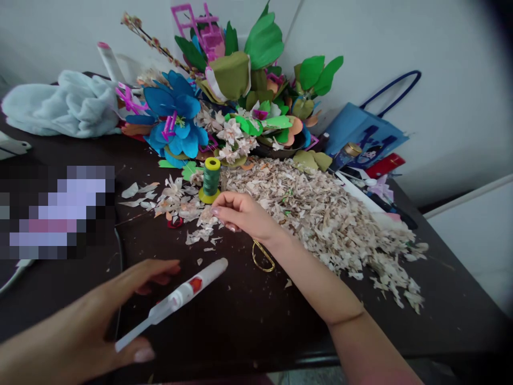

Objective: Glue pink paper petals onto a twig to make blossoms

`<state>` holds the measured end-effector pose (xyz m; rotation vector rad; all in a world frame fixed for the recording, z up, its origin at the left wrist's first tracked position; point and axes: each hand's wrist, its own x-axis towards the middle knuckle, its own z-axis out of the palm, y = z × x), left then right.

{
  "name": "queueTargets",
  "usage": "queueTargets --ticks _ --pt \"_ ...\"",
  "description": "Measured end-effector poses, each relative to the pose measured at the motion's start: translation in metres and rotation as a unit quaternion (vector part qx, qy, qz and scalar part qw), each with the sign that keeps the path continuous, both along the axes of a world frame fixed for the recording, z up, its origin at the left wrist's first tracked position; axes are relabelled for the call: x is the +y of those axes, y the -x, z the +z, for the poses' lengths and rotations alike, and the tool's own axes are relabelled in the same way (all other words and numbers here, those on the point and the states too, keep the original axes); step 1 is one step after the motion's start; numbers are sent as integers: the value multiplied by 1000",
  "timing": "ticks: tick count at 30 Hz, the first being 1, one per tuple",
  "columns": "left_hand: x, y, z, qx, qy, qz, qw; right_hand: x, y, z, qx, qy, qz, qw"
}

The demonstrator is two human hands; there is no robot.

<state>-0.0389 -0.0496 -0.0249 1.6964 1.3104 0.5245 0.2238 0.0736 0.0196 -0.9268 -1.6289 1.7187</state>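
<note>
My left hand (pixel 100 315) is at the near left, fingers curled around the thin end of a white glue tube (pixel 176 299) with a red label, which slants up to the right over the dark table (pixel 248 326). My right hand (pixel 240 214) reaches to the middle of the table, its fingers pinched on small pale paper petals (pixel 204 216) beside a green thread spool (pixel 211 179) with a yellow base. Gold-handled scissors (pixel 262 256) lie partly under my right wrist.
A large heap of pale paper scraps (pixel 328 214) spreads right of my hand. Paper flowers and green leaves (pixel 240 96) pile at the back, with a blue flower (pixel 174 117). A light blue cloth (pixel 64 104) lies back left, a blue bag (pixel 364 131) back right.
</note>
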Motion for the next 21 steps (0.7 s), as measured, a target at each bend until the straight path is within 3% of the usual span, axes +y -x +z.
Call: queueTargets --ticks 4,8,11,15,21 --pt "-21 -35 -27 77 -92 28 992 0 0 1 17 -19 -3 1000" --pt "-19 -52 -27 71 -109 37 991 0 -5 2 7 -27 -18 999" --pt "-16 -48 -24 59 -119 63 989 -1 -14 0 -22 -33 -25 999" --pt "-15 -36 -26 76 -86 151 982 -5 -26 -10 -44 -19 -45 998" --pt "-14 -30 -23 52 -31 183 981 -12 -28 -26 -82 -27 -57 995"
